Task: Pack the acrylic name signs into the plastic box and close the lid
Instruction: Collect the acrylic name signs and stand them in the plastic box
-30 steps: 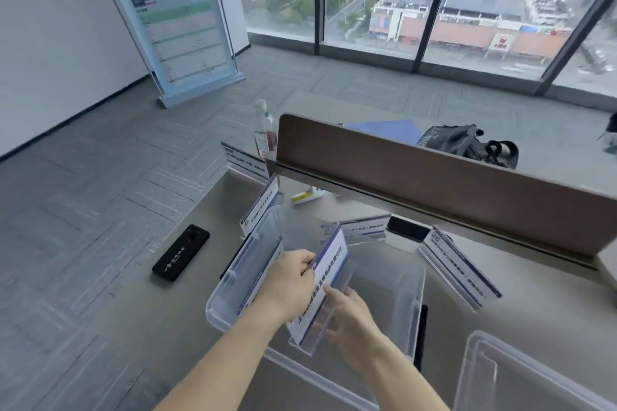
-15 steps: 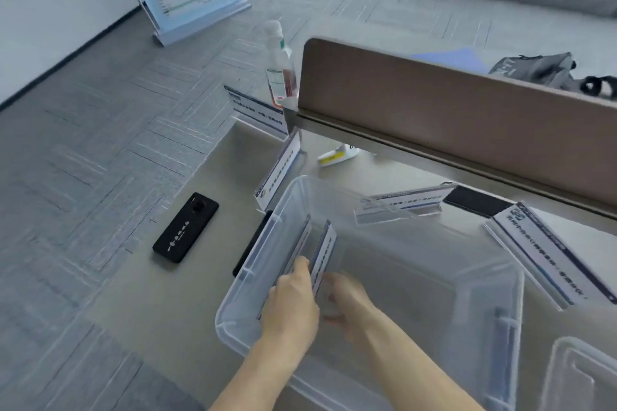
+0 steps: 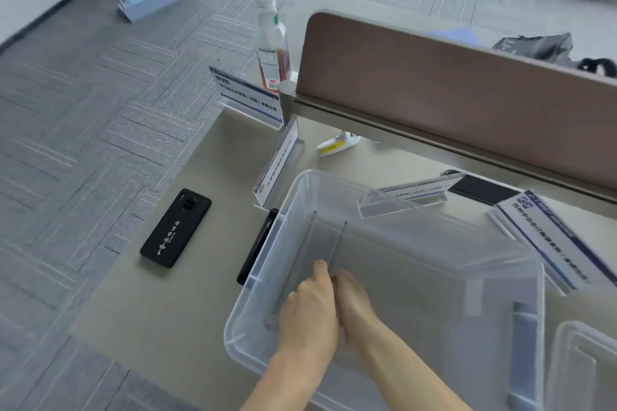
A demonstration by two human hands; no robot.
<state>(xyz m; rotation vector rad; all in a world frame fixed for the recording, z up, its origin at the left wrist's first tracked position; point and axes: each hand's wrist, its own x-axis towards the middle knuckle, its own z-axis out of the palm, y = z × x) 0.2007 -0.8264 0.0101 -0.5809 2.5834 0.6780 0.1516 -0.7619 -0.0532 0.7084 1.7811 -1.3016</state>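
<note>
The clear plastic box (image 3: 521, 277) sits open on the desk in front of me. Both hands are inside it at its left end. My left hand (image 3: 307, 314) and my right hand (image 3: 354, 304) pinch an acrylic name sign (image 3: 337, 247) that stands on edge. Another sign (image 3: 297, 264) stands on edge to its left, near the box's left wall. Outside the box lie more signs: one far left (image 3: 247, 97), one leaning by the box corner (image 3: 277, 163), one behind the box (image 3: 414, 193), one at the right (image 3: 547, 240). The lid (image 3: 584, 370) lies at the lower right.
A black phone (image 3: 175, 227) lies left of the box, and a dark flat object (image 3: 257, 250) sits against the box's left wall. A bottle (image 3: 272, 43) stands by the brown desk divider (image 3: 467, 100). A white and yellow marker (image 3: 334, 145) lies under the divider.
Both hands have lowered the sign from above the box down into its left end, where it now stands on edge. My view has tilted downward.
</note>
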